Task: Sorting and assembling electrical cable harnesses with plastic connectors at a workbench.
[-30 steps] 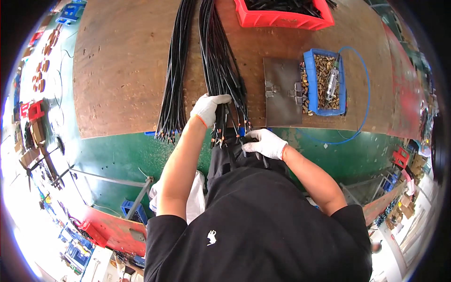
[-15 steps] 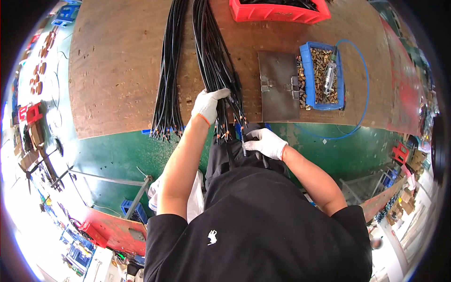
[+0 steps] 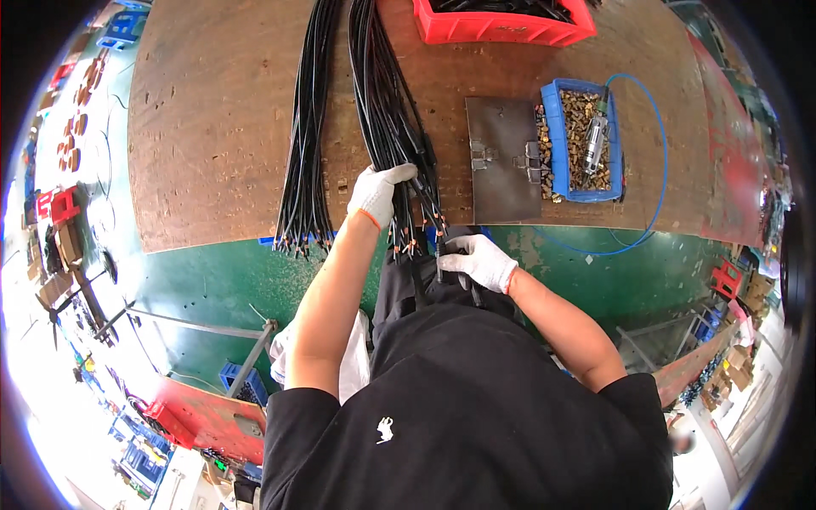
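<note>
My left hand, in a white glove, is closed around a bundle of black cables near its lower end. The stripped copper ends of the bundle hang past the table's front edge. My right hand, also gloved, pinches a short black ribbed sleeve just below the cable ends. The sleeve's upper end is by one copper tip; whether the tip is inside it I cannot tell. A second bundle of black cables lies to the left, its copper ends also over the edge.
On the wooden table to the right stand a dark metal plate with clips and a blue bin of brass-coloured fittings, an air tool with a blue hose on top. A red bin of black parts is farther back.
Both hands keep their hold. The black sleeve in my right hand has shifted slightly and looks more upright; the whole view has moved a little.
</note>
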{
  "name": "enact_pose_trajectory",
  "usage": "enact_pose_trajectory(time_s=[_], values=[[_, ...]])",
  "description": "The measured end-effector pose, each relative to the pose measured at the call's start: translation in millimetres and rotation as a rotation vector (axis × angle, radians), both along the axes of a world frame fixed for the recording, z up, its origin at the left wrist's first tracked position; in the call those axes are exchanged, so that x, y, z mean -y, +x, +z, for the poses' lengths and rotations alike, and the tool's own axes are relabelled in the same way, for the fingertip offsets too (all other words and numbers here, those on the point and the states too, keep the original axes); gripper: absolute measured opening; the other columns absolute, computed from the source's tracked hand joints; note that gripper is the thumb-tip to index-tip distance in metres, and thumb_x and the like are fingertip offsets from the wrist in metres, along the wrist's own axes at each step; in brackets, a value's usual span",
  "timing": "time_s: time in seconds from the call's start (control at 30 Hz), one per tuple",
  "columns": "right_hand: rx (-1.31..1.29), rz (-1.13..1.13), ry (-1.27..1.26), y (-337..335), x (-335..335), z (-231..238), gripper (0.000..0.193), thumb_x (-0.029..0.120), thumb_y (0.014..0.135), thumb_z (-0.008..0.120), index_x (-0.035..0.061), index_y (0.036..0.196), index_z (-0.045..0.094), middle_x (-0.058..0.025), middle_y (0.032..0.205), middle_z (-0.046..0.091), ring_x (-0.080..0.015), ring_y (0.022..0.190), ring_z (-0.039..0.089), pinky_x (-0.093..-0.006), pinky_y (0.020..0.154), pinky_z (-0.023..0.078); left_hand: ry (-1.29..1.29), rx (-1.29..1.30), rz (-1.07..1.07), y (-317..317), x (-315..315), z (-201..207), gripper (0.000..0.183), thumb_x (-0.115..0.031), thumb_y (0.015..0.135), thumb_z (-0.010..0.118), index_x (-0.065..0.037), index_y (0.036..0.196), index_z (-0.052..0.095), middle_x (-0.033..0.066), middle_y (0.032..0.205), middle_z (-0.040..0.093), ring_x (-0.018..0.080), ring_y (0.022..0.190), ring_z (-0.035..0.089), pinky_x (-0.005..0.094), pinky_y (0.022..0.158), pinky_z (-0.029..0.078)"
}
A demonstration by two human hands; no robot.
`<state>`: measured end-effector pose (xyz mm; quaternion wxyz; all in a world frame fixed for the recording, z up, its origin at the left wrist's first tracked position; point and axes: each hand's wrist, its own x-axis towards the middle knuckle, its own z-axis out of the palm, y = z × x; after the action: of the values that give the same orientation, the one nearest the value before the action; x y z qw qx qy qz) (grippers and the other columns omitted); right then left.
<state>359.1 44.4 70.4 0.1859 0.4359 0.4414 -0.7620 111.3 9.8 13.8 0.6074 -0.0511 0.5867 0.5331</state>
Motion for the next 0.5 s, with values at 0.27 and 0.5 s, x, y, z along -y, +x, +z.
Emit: enact_pose_trajectory(time_s=[0.27,0.5], values=[[-0.103,0.564,1.071,-2.9,-15.4,-17.6,0.030,0.029,0.096,0.069,0.0063,0.114,0.076,-0.0172,0.093,0.078,-0.0333,0.077,0.075,-0.0468,0.069,0.058,-0.029,0.074,0.030,-2.1,-3.1,6.0,0.029,-0.005,0.083,0.080,0.001,0.111,0.072,0.0120,0.100,0.077,0.0245,0.083,0.075,0.0387,0.079,0.063],[-0.212,0.402,0.531,-19.6,-26.1,-13.4,0.036,0.029,0.095,0.073,0.0039,0.121,0.076,-0.0121,0.094,0.079,-0.0250,0.072,0.072,-0.0394,0.069,0.057,-0.056,0.078,-0.007,-10.7,1.0,14.9,0.031,-0.005,0.084,0.079,0.002,0.113,0.071,0.0128,0.101,0.077,0.0255,0.084,0.077,0.0393,0.077,0.064]])
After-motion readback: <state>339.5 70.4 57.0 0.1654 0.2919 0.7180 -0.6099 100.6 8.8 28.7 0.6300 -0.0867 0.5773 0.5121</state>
